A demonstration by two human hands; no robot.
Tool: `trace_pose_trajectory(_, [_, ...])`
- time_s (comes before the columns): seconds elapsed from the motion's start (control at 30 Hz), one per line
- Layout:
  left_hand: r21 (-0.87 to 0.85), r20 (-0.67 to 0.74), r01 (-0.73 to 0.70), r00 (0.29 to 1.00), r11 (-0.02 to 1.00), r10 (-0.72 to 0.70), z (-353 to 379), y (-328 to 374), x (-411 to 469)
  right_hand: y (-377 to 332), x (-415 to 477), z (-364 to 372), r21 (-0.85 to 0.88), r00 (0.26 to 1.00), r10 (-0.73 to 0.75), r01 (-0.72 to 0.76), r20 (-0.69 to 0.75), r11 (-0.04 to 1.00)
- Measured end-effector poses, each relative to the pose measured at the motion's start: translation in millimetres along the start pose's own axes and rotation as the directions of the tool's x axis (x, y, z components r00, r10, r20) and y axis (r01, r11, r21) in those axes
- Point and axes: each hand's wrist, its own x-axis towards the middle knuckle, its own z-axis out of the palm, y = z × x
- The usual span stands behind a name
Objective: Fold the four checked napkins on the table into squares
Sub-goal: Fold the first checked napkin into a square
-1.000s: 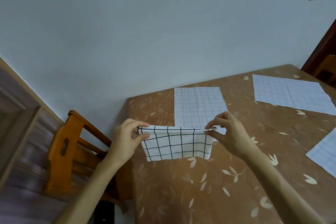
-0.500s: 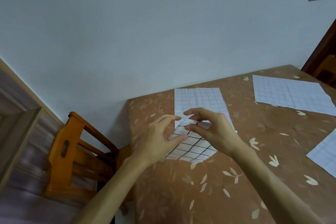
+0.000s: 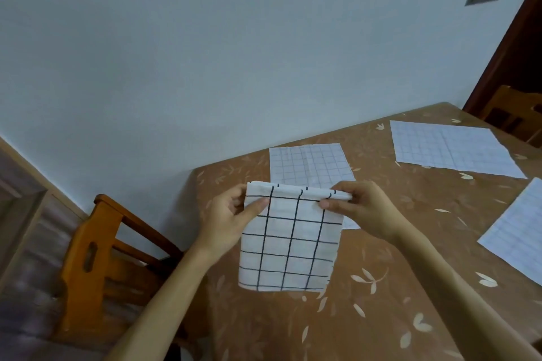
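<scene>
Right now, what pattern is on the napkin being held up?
The napkin is white with a bold black grid of squares, clearest in the head view.

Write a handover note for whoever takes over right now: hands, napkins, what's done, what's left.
The left hand pinches the top left corner of the held napkin; the right hand pinches its top right corner.
It is doubled over along the top edge and hangs upright over the table, near its left side.
The middle napkin just behind it, the far napkin and the right-edge napkin all lie spread flat.
Done: one napkin partly folded.
Left: finish it into a square, lay it down, then fold the other three.
</scene>
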Motion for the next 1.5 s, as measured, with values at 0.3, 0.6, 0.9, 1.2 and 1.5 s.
trace_pose_trajectory(0.3, [0.009,0.184,0.142,0.973,0.99,-0.141,4.4,-18.9,-13.0,-13.1,-1.1,-0.1,0.394,0.996,0.054,-0.021,-0.072,0.919])
trace_pose_trajectory(0.6, [-0.084,0.065,0.127,0.99,0.988,-0.122,-4.4,-13.3,-8.6,15.7,-5.6,21.2,0.218,0.937,0.164,-0.238,0.31,0.947])
trace_pose_trajectory(0.9, [0.002,0.17,0.101,0.98,0.995,-0.1,-14.9,-18.4,-15.1,27.6,-3.6,33.7,0.267,0.971,0.139,-0.188,0.192,0.945])
trace_pose_trajectory(1.2, [0.023,0.135,0.096,0.986,0.995,-0.098,-29.7,-17.1,-15.1,26.9,-5.4,23.9,0.369,1.0,0.025,-0.028,0.014,0.929])
trace_pose_trajectory(1.5, [-0.025,0.087,0.162,0.983,0.987,-0.159,-40.7,-12.1,-15.3,29.1,-4.8,18.4,0.415,0.998,-0.039,0.054,-0.044,0.908])
